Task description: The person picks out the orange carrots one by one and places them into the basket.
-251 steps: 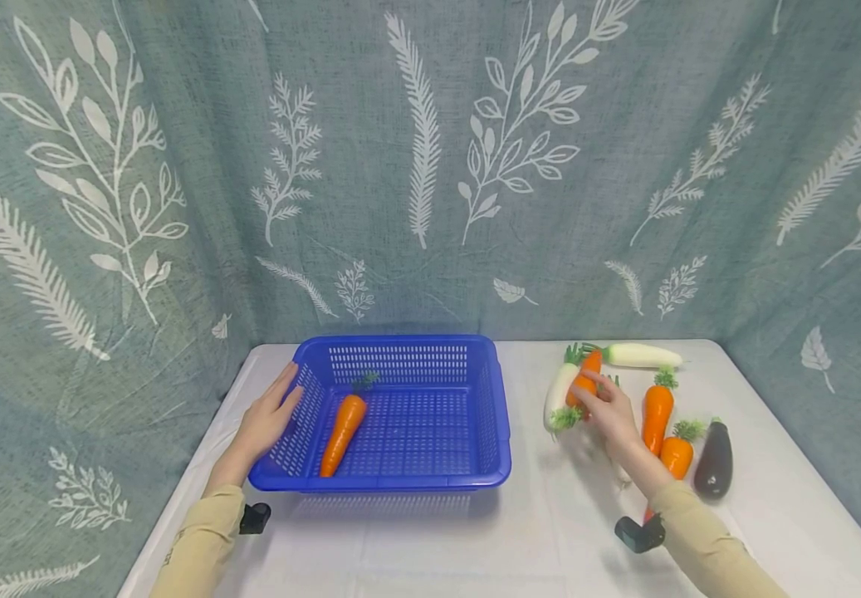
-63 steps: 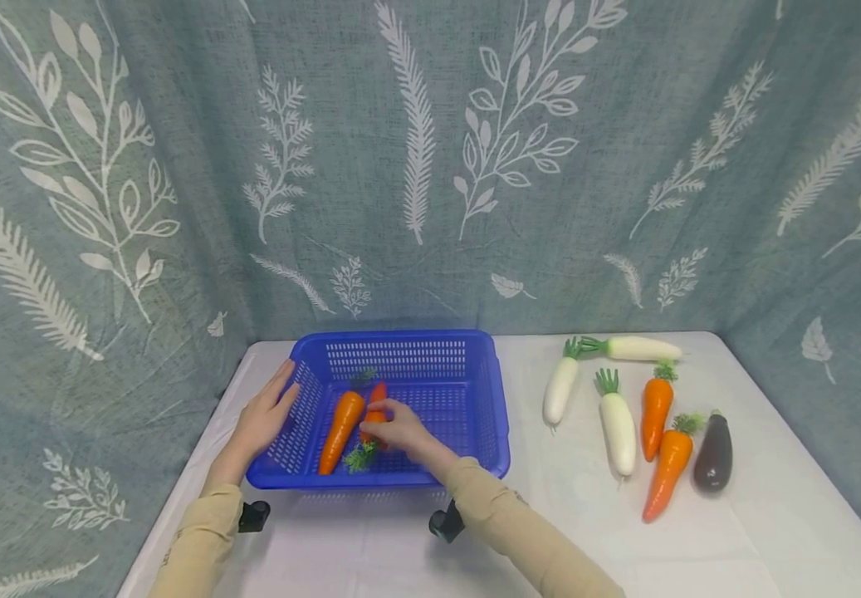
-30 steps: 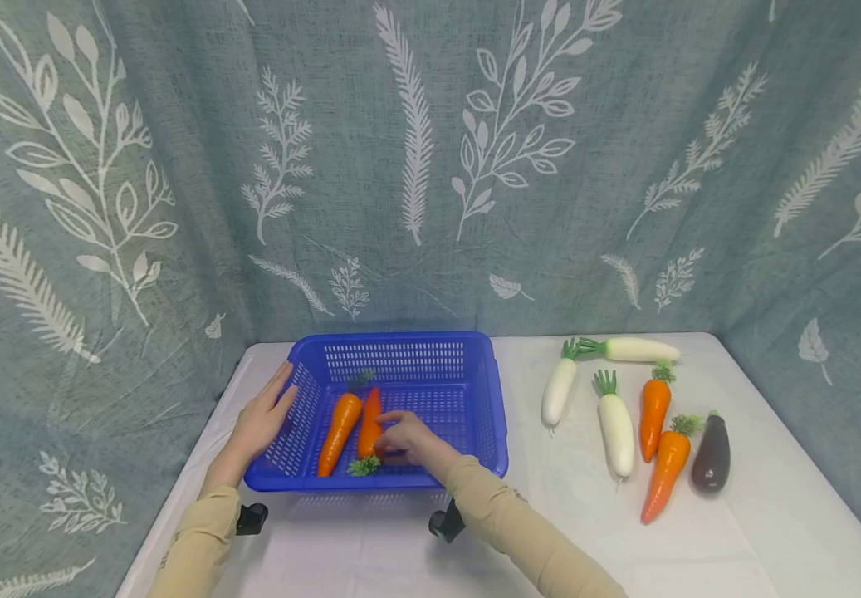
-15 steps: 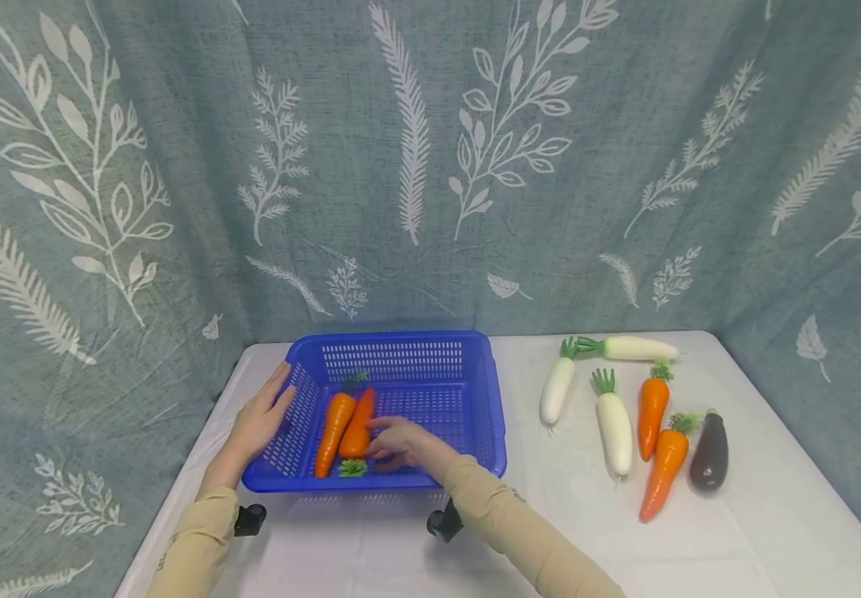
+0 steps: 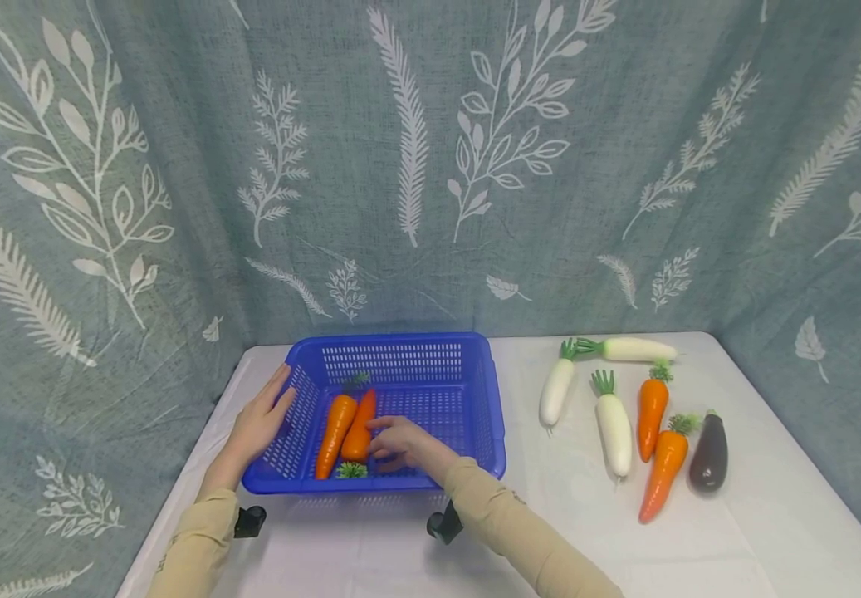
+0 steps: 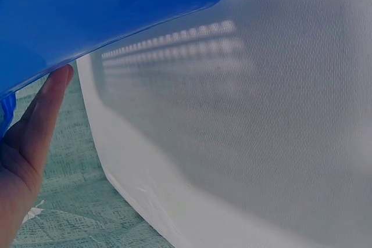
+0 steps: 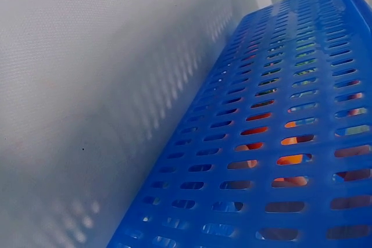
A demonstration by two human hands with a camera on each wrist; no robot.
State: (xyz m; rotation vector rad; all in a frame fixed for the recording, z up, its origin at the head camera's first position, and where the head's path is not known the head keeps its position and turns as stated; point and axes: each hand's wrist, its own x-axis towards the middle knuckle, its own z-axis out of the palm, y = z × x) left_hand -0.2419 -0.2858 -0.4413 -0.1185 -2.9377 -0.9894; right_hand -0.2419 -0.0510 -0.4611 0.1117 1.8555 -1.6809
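In the head view, a blue slotted basket [image 5: 374,486] stands on the left of the white table. Inside lie two carrots, a longer left carrot [image 5: 335,436] and a right carrot [image 5: 359,430], side by side with their leafy ends opposite. My right hand [image 5: 403,446] is in the basket, its loosely bent fingertips at the right carrot's side without gripping it. My left hand [image 5: 260,419] rests with straight fingers against the basket's left side; the left wrist view shows its fingers [image 6: 49,100] at the rim. In the right wrist view, the basket wall [image 7: 215,137] largely hides the right hand.
On the table's right lie a back radish [image 5: 638,349], a left radish [image 5: 558,392], a middle radish [image 5: 615,433], an upper carrot [image 5: 652,417], a lower carrot [image 5: 663,475] and an eggplant [image 5: 710,453]. A patterned curtain [image 5: 430,166] hangs behind the table.
My right hand brought a carrot from the right side into the basket, let go of it and pushed it left against the first carrot. My left hand stayed at the basket. Little moved in the last half second.
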